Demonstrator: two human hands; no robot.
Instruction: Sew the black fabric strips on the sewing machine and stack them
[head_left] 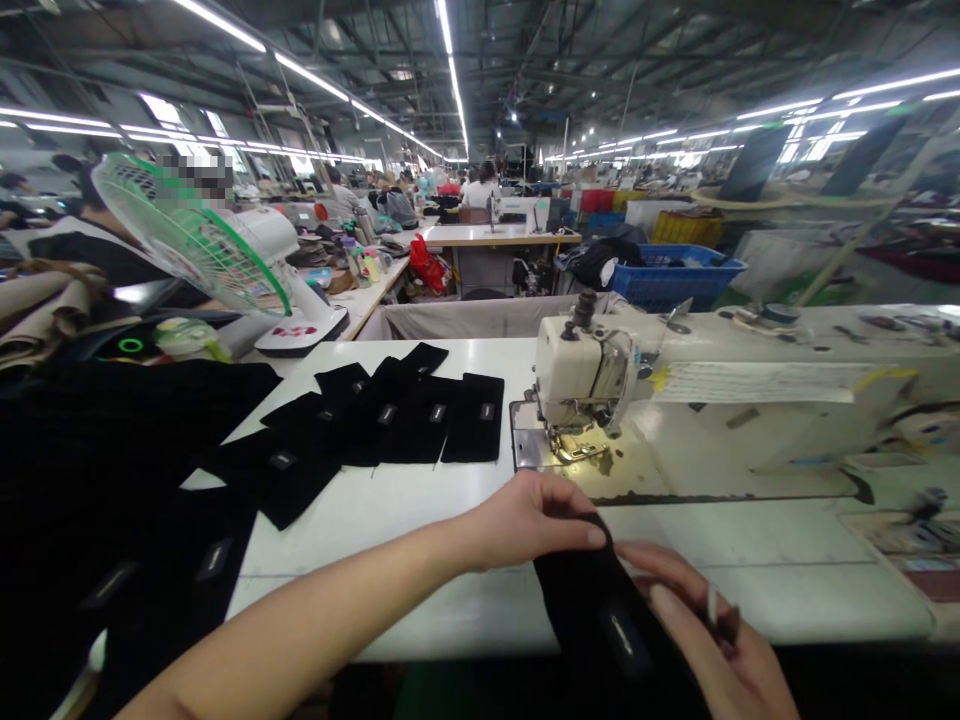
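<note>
A black fabric piece (574,600) with a small dark label (625,638) hangs over the table's front edge, between my hands. My left hand (536,520) pinches its upper edge, thumb on top. My right hand (716,630) grips its right edge between thumb and fingers. Something small, pale and dark shows among the right fingers; I cannot make out what it is. Just beyond my hands stands a cream sewing machine (574,365), with its presser foot (577,450) over the metal plate. Several labelled black fabric pieces (474,425) lie overlapping on the white table (420,510) to the left.
A large black fabric heap (135,420) covers the left side. Behind it stands a green and white fan (195,240). A blue basket (671,280) sits beyond the machine. Farther back are another sewing machine (517,212) and a seated person in white (481,188).
</note>
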